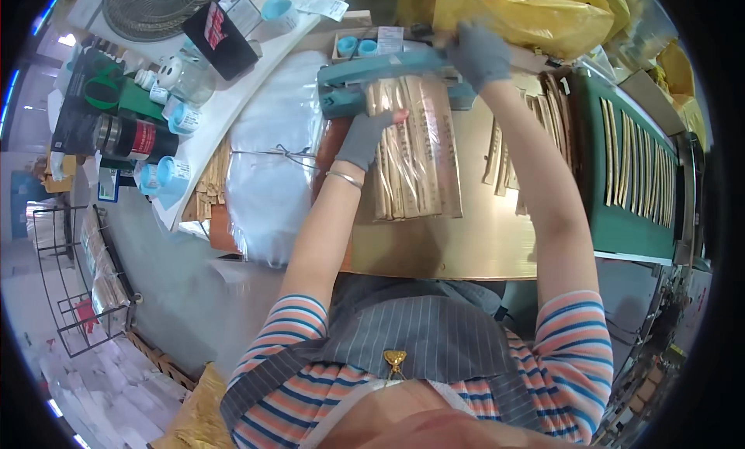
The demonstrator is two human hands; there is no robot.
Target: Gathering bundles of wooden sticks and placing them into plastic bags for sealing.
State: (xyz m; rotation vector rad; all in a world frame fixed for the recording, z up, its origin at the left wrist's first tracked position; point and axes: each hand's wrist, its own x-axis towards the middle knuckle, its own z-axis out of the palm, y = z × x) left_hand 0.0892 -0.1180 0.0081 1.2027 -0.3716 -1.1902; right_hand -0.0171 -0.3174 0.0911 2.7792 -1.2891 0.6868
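Note:
A clear plastic bag (438,169) filled with long tan paper-wrapped sticks lies in front of me, its far end in a teal bag sealer (372,70). My left hand (363,141), in a grey glove with bare fingertips, is closed on the bag's left side, thumb on top. At the right end of the sealer's upper arm, my right hand (481,55), gloved in grey, is curled over and bearing down; its fingertips are partly blurred. More tan wrapped sticks (497,158) lie beside my right forearm.
Left of the sealer is a tied stack of clear plastic bags (272,185). Tan sticks line a green board (632,193) at right. A white shelf (233,111) holds a fan (159,6), blue tape rolls (172,173) and a black flask (132,137). Yellow sacks (535,18) are behind.

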